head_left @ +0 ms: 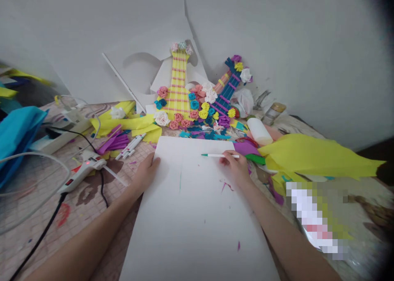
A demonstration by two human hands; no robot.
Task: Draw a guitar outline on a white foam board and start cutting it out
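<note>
My right hand (236,166) pinches a green-tipped pen (215,155) over a white sheet (197,223) cut off below. My left hand (148,171) rests open on its edge. A pixelated patch (317,219) hides something nearby.

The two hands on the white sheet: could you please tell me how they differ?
The left hand lies open and empty; the right hand pinches a pen. The left hand sits at the left edge of the sheet; the right hand at its right edge. Both rest on the sheet.

Left hand (147,172) lies flat; right hand (235,166) pinches shut.
</note>
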